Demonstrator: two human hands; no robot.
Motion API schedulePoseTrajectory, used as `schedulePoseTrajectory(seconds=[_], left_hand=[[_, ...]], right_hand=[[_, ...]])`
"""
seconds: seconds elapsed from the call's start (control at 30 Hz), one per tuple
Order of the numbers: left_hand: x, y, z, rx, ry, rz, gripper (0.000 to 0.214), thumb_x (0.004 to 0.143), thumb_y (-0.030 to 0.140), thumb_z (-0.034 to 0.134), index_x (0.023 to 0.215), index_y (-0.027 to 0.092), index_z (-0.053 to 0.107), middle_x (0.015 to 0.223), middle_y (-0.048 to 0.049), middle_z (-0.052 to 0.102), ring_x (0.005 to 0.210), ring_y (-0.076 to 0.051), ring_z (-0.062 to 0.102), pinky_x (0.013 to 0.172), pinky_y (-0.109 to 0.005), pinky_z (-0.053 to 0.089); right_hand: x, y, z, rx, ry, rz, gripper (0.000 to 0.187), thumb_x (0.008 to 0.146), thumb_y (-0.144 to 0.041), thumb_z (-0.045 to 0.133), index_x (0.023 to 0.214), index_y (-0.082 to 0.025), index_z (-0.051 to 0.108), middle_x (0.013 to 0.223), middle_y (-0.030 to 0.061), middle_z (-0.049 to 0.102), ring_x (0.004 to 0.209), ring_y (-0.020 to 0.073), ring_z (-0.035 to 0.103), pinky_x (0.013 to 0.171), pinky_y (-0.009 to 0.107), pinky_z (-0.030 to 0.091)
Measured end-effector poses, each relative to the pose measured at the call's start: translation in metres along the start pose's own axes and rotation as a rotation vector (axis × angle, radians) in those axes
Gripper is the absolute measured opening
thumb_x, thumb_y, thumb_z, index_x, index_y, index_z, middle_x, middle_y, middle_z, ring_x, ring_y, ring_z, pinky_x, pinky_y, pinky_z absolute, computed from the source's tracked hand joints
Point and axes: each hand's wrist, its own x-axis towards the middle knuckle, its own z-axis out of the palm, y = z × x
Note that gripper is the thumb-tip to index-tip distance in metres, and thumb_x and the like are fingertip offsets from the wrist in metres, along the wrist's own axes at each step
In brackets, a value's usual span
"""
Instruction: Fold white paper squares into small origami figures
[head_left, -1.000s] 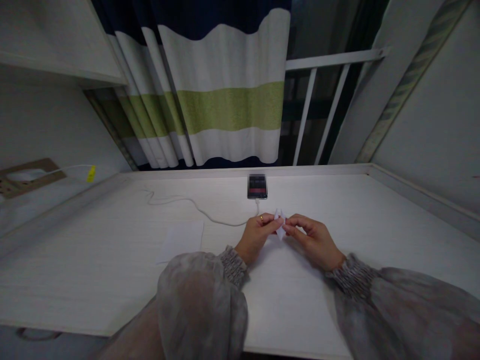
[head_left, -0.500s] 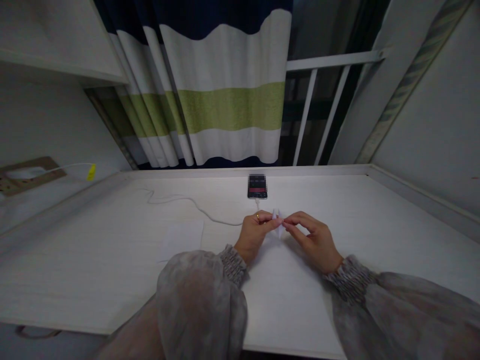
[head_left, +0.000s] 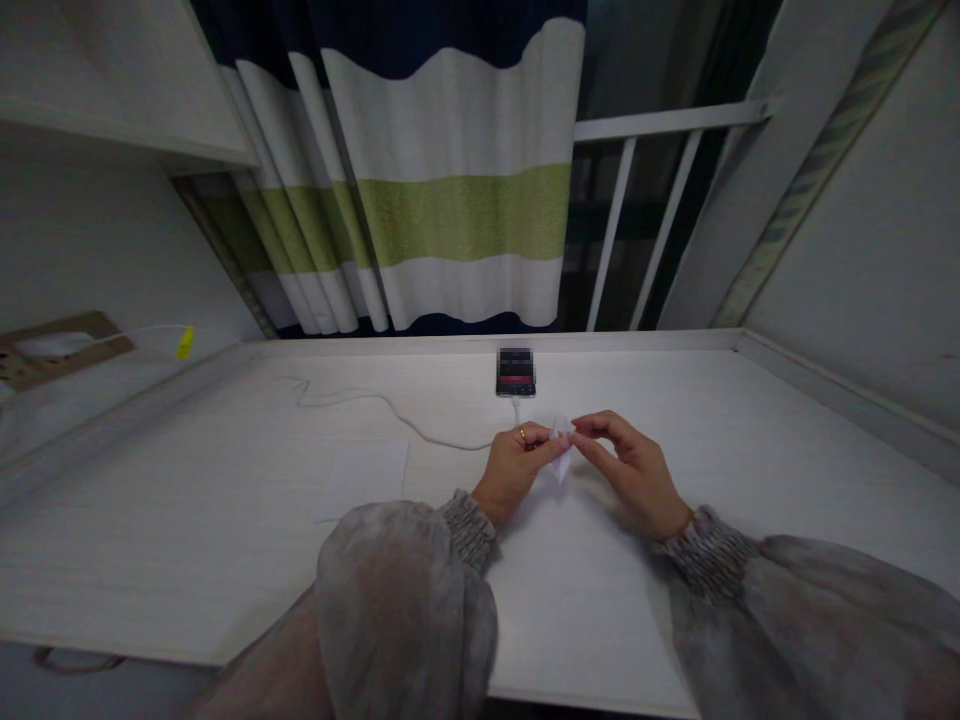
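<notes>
A small piece of folded white paper (head_left: 560,467) is held up between my hands, above the white desk. My left hand (head_left: 514,467) pinches its left side between thumb and fingers; a gold ring shows on one finger. From the right, my right hand (head_left: 634,470) grips the paper's upper right edge with thumb and fingertips. The exact folds are too small to make out. Behind the paper lies a phone (head_left: 516,373), with a white cable (head_left: 420,432) plugged into its near end.
A flat sheet of white paper (head_left: 365,478) lies on the desk (head_left: 187,530) left of my hands, partly behind my left sleeve. A striped curtain (head_left: 465,220) and white window bars (head_left: 667,122) stand behind. At the left wall is a power socket (head_left: 67,345).
The folded paper has turned, showing a wider, pointed face. Both hands have shifted slightly right, and my right hand's fingers have moved a little up along its edge.
</notes>
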Motion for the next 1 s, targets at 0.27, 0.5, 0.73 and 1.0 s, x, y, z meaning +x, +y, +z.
schedulePoseTrajectory(seconds=[0.27, 0.5, 0.73, 1.0], left_hand=[[-0.0011, -0.0062, -0.0028, 0.103, -0.089, 0.053, 0.019, 0.062, 0.035, 0.067, 0.059, 0.016, 0.067, 0.064, 0.0000, 0.051, 0.066, -0.012, 0.046, 0.063, -0.025, 0.034], [-0.0005, -0.0063, -0.0021, 0.091, -0.069, 0.038, 0.018, 0.061, 0.030, 0.067, 0.054, 0.015, 0.062, 0.060, 0.0018, 0.046, 0.062, -0.011, 0.043, 0.062, -0.025, 0.033], [0.0006, -0.0063, -0.0014, 0.076, -0.068, 0.030, 0.019, 0.060, 0.030, 0.068, 0.052, 0.015, 0.058, 0.059, 0.0024, 0.044, 0.062, -0.010, 0.041, 0.061, -0.024, 0.032], [-0.0015, -0.0043, -0.0004, 0.034, -0.110, 0.026, 0.016, 0.063, 0.028, 0.066, 0.056, 0.014, 0.061, 0.062, 0.0018, 0.046, 0.064, -0.010, 0.043, 0.063, -0.024, 0.032]], right_hand=[[0.0010, -0.0045, -0.0001, 0.151, -0.077, 0.111, 0.019, 0.072, -0.038, 0.061, 0.067, -0.021, 0.066, 0.071, 0.0011, 0.056, 0.071, 0.0152, 0.053, 0.069, 0.030, 0.042], [-0.0004, -0.0034, -0.0002, 0.164, -0.070, 0.098, 0.012, 0.074, -0.032, 0.061, 0.070, -0.023, 0.069, 0.070, -0.0004, 0.053, 0.070, 0.0137, 0.051, 0.067, 0.029, 0.039], [-0.0006, -0.0037, -0.0001, 0.165, -0.056, 0.086, 0.014, 0.075, -0.032, 0.060, 0.070, -0.023, 0.068, 0.068, -0.0009, 0.053, 0.068, 0.0134, 0.050, 0.066, 0.028, 0.039], [0.0007, -0.0033, 0.0009, 0.284, -0.029, 0.123, 0.009, 0.072, -0.028, 0.063, 0.067, -0.023, 0.068, 0.070, -0.0005, 0.056, 0.072, 0.0140, 0.052, 0.068, 0.028, 0.040]])
